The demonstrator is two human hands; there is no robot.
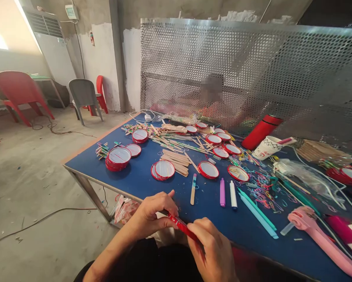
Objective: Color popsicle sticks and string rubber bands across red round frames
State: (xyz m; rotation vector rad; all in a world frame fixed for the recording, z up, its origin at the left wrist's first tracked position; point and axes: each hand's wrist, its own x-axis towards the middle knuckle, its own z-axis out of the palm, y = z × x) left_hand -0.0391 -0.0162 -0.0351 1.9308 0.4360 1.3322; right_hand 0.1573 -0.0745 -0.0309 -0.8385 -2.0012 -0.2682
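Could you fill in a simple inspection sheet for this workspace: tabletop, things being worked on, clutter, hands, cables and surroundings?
Surface: blue tabletop, heavily covered towards the back and right.
Job's things: red-edged piece, held edge-on; red-rimmed discs lie on the table, some stacked.
Clutter: wooden sticks, coloured loops, pens, red flask, paper cup.
Hands: left hand and right hand both grip the red-edged piece.
Cables: white plug with its cable near the far left corner; dark cable across the floor.
Surroundings: perforated metal panel behind the table; red chair and grey chair to the left.
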